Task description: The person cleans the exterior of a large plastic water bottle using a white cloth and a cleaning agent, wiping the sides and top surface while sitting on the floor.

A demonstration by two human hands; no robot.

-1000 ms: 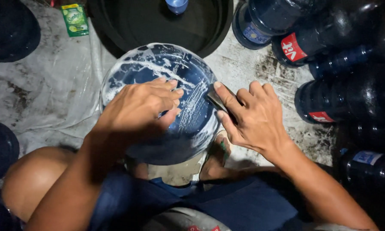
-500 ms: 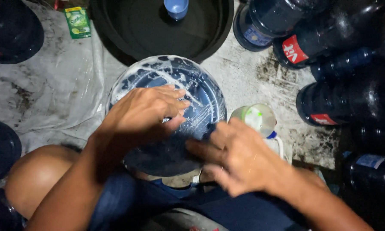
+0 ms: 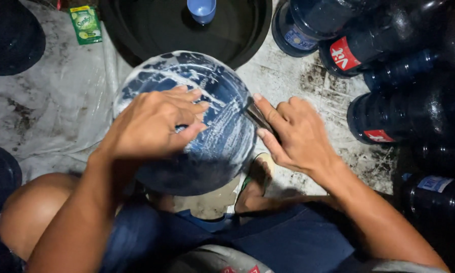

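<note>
While its fingers (image 3: pixel 189 108) curl down flat on the soapy base of a big blue water jug (image 3: pixel 212 151), the left hand (image 3: pixel 154 124) grips nothing. Beside it, the right hand (image 3: pixel 295 134) pinches a dark scrubbing pad (image 3: pixel 257 115) against the jug's right edge. The jug stands between the person's knees on the dirty floor (image 3: pixel 298 81). More blue jugs (image 3: pixel 404 108) lie to the right, a black basin (image 3: pixel 161 25) just beyond.
</note>
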